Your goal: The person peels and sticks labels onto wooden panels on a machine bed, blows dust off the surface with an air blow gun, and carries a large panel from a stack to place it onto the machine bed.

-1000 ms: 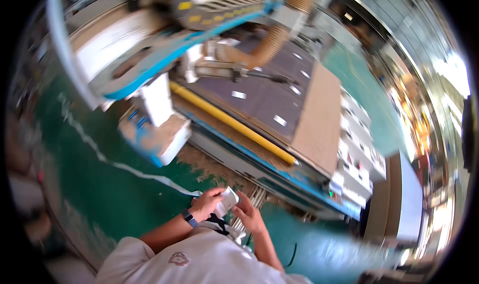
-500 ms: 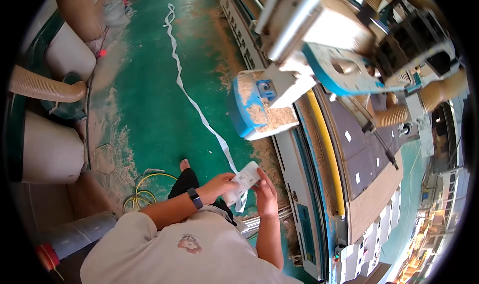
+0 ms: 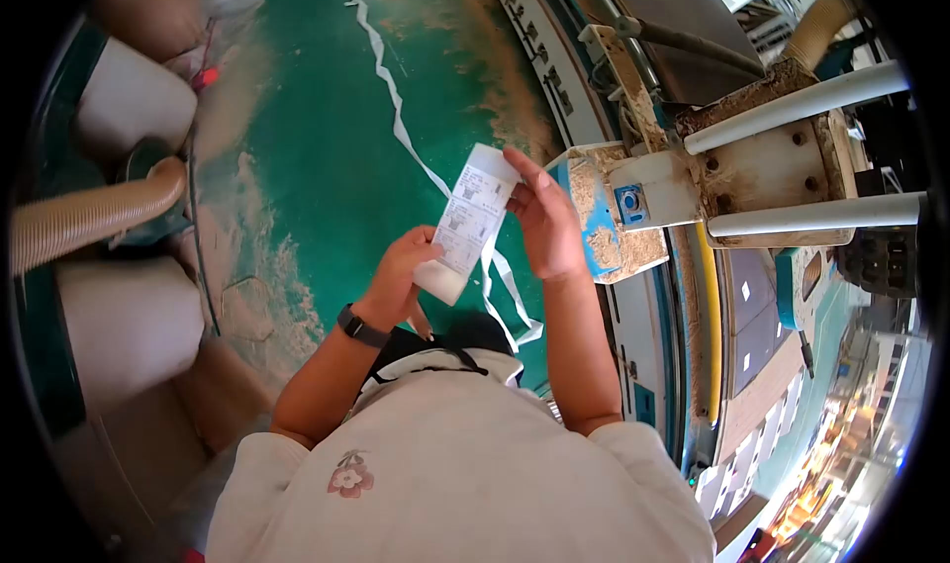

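Observation:
A strip of white printed labels (image 3: 475, 212) is stretched between my two hands, above the green floor. My left hand (image 3: 396, 276), with a dark watch on its wrist, pinches the strip's lower left edge. At the upper right end, my right hand (image 3: 544, 212) holds the strip between thumb and fingers. Small print and codes show on the labels, too small to read. From the strip a long white ribbon (image 3: 399, 123) trails away over the floor, and a loop of it hangs below, between my forearms.
On the right stands a large machine with a dusty blue-and-white housing (image 3: 599, 217), white rods and a yellow bar (image 3: 711, 326). To the left are pale sacks (image 3: 129, 316) and a ribbed hose (image 3: 99, 217). Sawdust lies along the floor's edges.
The view has swung toward the floor and the machine's near end. Both hands have risen with the labels, and more of the strip now lies spread between them.

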The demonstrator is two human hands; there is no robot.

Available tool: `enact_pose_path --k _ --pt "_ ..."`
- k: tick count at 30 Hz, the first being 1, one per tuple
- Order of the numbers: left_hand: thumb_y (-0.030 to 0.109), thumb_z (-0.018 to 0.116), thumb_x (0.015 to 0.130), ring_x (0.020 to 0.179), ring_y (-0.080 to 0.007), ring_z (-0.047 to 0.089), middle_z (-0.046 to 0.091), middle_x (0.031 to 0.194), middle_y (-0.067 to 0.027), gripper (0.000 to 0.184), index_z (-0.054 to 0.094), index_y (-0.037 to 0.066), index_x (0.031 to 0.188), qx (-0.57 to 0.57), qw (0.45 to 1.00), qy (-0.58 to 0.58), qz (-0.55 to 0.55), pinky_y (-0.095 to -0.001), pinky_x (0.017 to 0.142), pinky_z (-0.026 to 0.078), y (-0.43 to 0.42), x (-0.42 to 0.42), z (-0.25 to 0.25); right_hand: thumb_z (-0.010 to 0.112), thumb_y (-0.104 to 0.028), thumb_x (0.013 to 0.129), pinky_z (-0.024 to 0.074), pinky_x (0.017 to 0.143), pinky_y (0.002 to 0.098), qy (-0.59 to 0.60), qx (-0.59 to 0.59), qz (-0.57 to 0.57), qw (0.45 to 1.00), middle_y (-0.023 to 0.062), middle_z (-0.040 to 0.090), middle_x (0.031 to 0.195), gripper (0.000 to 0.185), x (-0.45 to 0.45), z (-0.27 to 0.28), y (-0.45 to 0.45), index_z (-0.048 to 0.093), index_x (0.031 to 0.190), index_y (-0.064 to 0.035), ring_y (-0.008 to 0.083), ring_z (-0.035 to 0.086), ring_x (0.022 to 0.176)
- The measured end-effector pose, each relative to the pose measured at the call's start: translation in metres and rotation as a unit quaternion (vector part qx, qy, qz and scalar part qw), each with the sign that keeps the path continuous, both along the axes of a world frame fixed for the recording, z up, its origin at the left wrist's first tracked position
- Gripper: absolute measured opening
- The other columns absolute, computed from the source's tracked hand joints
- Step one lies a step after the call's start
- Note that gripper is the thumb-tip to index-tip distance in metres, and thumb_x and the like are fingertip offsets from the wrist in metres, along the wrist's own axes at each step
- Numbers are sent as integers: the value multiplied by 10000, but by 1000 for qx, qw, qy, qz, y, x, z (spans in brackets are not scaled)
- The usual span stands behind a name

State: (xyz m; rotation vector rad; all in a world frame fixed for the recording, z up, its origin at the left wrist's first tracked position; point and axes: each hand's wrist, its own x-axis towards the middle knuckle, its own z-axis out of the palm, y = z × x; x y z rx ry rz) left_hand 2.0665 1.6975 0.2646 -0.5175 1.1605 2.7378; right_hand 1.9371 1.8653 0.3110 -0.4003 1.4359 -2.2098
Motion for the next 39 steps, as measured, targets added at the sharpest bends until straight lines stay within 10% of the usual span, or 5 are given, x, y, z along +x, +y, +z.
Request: enact_pose_path --k 5,11,17,25,39 --pt "133 590 903 827 -171 636 661 937 -91 245 595 -26 1089 -102 993 -29 -42 -316 773 513 -42 -66 -1 556 -402 951 419 948 329 10 15 -24 1000 110 596 1286 611 -72 -12 -37 502 1382 27 207 560 1108" --pt "91 605 894 840 -143 625 662 937 -59 144 646 2 999 -178 982 -56 -33 -298 767 501 -96 -158 -44 660 -301 867 524 700 376 205 481 -89 848 152 664 912 468 -152 -40 -69 604 1287 -100 287 666 789" --pt "81 598 897 876 -140 623 668 969 -53 193 653 5 1066 -232 968 -89 -32 -294 789 494 -159 -259 -42 640 -305 866 499 829 429 401 395 57 825 136 641 1017 305 -236 -87 -151 673 1076 -87 327 615 967" --pt "3 587 893 968 -138 620 671 1109 -70 322 643 -27 1208 -249 966 -57 -49 -276 849 485 -232 -408 -51 624 -228 867 498 778 420 318 351 216 854 137 660 958 217 -412 -78 -217 684 983 -55 313 629 910" --pt "-15 539 853 952 -168 642 680 1078 -80 379 621 -18 1223 -220 955 29 -197 -308 850 511 -360 -814 6 573 -258 973 437 621 299 66 328 -203 920 26 565 736 259 -672 -23 -229 644 970 -9 107 522 685"
